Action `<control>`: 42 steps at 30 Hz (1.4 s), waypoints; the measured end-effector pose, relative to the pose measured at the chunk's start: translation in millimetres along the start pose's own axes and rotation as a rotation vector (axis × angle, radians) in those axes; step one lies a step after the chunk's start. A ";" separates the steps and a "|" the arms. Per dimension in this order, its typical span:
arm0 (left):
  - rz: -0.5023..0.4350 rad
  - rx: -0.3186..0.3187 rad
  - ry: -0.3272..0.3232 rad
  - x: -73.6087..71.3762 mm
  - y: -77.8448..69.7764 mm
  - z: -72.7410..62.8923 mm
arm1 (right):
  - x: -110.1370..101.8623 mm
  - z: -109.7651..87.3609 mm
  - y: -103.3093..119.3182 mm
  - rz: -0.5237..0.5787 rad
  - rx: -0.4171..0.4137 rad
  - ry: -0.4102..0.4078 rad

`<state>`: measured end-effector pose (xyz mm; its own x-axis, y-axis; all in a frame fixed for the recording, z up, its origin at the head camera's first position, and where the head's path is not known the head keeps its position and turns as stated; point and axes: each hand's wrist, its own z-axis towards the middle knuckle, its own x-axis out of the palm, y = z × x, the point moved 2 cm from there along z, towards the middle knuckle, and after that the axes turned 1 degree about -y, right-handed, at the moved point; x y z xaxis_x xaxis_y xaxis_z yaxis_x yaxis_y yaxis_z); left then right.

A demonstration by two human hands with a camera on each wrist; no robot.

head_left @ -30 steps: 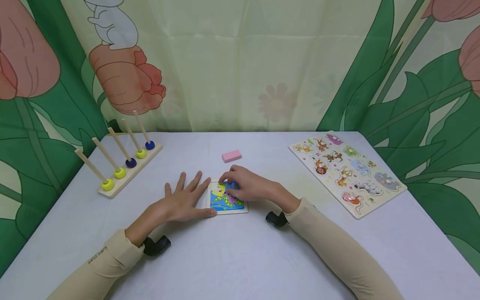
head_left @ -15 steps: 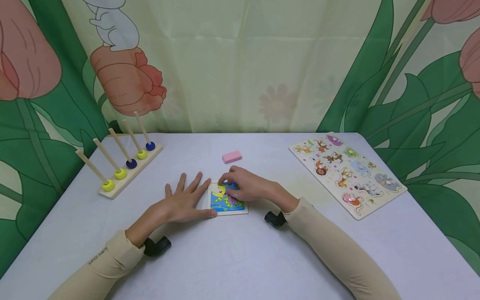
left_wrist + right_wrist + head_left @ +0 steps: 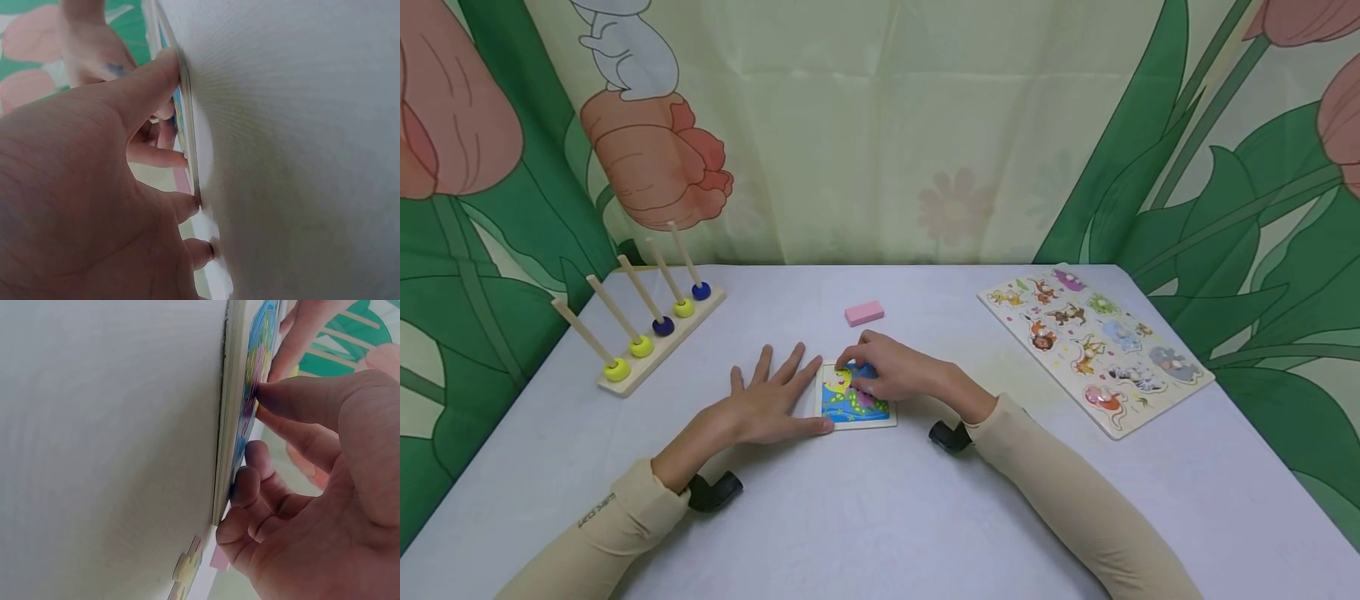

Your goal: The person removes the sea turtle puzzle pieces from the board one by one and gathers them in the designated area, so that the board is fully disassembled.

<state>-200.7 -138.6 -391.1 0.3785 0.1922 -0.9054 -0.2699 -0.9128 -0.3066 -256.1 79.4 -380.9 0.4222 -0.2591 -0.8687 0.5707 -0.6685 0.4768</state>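
Note:
A small square jigsaw puzzle (image 3: pixel 853 414), a colourful sea picture in a pale wooden frame, lies flat at the middle of the table. My left hand (image 3: pixel 767 408) is spread beside it, with the thumb (image 3: pixel 165 65) resting on the frame's near left corner and the index fingertip by its far left corner. Over the puzzle's right half bends my right hand (image 3: pixel 898 367). Its thumb (image 3: pixel 294 397) and index finger pinch at a puzzle piece in the picture, while the other fingers curl at the frame's edge. Much of that piece is hidden beneath the hand.
A pink rectangular block (image 3: pixel 864 313) lies behind the puzzle. To the left stands a wooden peg rack (image 3: pixel 688 321) with yellow and blue beads. An animal puzzle board (image 3: pixel 1093 350) lies at the right. A patterned curtain (image 3: pixel 850 167) hangs behind the white table (image 3: pixel 820 525).
Both hands stay where they were on the puzzle, and nothing on the table has visibly moved.

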 end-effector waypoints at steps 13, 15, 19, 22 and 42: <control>-0.008 -0.007 0.005 -1.4 -2.0 -1.1 | -1.1 0.3 1.9 0.026 0.040 0.001; -0.007 -0.005 0.005 -1.4 -1.9 -1.2 | -1.0 -0.3 1.9 0.028 0.039 -0.001; -0.001 -0.005 0.005 -0.2 -0.4 0.0 | 0.2 -1.1 0.9 0.029 0.036 -0.005; 0.002 -0.006 0.005 0.6 0.6 0.8 | 0.8 -1.3 0.6 0.038 0.037 -0.010; -0.008 -0.008 0.008 2.7 3.6 2.3 | 1.0 -3.3 1.4 0.045 0.042 -0.029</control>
<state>-202.6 -140.6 -395.3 0.3874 0.1969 -0.9006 -0.2594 -0.9142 -0.3114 -252.5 80.5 -380.7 0.4257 -0.3091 -0.8504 0.5218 -0.6840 0.5098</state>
